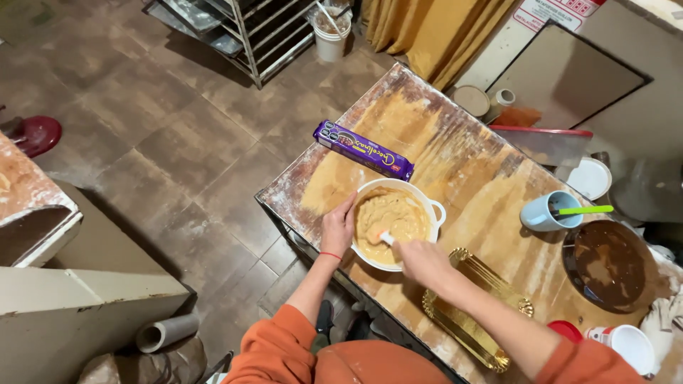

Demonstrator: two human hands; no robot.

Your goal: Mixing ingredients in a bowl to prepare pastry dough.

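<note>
Floor (178,135) on my feed is big brown tiles, kinda worn and dusty-looking. A metal rack (242,28) with trays sits up top, with a white bucket (331,37) just beside it. Mustard-yellow curtain (427,32) hangs behind the far end of the wooden table (455,156), whose top is scuffed and floury. Red stool (35,134) at the left edge, next to a beat-up white counter (43,213). A grey pipe piece (165,332) lies on the floor down low. Lighting's dim and warm.
</note>
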